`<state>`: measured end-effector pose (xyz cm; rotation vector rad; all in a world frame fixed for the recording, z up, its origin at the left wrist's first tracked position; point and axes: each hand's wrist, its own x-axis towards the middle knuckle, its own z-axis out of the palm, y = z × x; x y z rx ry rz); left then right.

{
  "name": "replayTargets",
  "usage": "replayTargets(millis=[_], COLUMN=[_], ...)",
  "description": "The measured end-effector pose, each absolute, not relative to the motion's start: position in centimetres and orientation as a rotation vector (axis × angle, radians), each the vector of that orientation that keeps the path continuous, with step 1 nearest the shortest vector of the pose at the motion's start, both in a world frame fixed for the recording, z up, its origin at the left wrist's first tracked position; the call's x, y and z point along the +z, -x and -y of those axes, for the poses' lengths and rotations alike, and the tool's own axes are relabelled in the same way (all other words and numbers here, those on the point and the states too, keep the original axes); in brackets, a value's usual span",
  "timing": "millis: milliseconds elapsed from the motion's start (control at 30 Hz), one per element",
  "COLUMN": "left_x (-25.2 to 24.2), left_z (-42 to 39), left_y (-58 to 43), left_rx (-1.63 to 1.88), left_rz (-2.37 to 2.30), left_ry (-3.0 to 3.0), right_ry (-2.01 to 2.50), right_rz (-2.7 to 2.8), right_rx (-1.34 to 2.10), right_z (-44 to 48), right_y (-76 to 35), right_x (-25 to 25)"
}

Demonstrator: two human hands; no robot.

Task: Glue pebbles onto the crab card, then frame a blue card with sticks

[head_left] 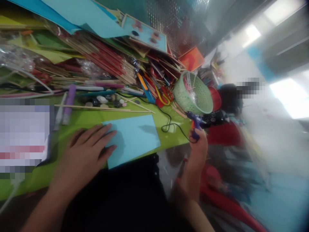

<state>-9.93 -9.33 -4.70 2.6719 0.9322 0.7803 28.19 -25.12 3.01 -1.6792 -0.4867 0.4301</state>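
Observation:
A sheet of light blue paper [137,138] lies on the green tabletop near its front edge. My left hand [89,148] rests flat on the paper's left side, fingers stretched out and apart. Off to the right, my right hand [199,141] is closed round the handle of a purple glue gun [195,120] with an orange trigger. The gun is raised beside the table's right end, close to a pale green basket [193,93]. Its black cord [169,124] loops across the green surface. Some of my right fingers are hidden behind the handle.
Sticks [101,58], coloured card and plastic wrap pile up along the back. Scissors [165,96], several pebbles [103,100], a purple tube [69,103] and thin wooden sticks [120,109] lie before them. A pixelated device [24,135] occupies the left. A red stool [224,133] stands right.

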Motion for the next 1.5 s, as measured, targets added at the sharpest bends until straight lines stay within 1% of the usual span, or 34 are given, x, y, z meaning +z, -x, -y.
replayTargets(millis=[133,267,333,500,767,933,1133,1333,1500], left_x=[-4.9,-4.9,-4.7,-4.1,-3.7,-3.7,-3.9,-3.9,-3.8], left_z=[9.6,10.5,10.9,11.2,11.4,11.4,11.4,11.4,11.4], left_y=[10.3,10.6,10.7,10.5,10.4,10.4,10.4,10.4,10.4], left_rx=[0.851,0.820,0.789,0.745,0.724,0.719,0.723,0.714,0.647], left_rz=[-0.906,-0.888,-0.881,-0.908,-0.909,-0.906,-0.897,-0.896,-0.905], left_ry=[-2.607,-2.579,-2.585,-2.590,-2.616,-2.609,-2.611,-2.596,-2.584], right_ry=[1.498,1.443,1.467,1.565,1.653,1.610,1.669,1.859,1.901], right_rz=[0.589,0.700,0.724,0.780,0.888,0.925,1.042,1.240,1.350], right_rx=[0.569,0.468,0.489,0.829,1.109,1.279,1.300,1.170,1.089], right_z=[24.6,23.8,23.3,21.2,16.8,15.2,14.6,14.1,13.6], right_y=[-26.0,-24.0,-23.5,-21.9,-17.8,-16.5,-15.0,-14.4,-13.8], right_x=[4.1,4.9,5.0,4.7,4.4,3.3,3.1,3.1,3.6])
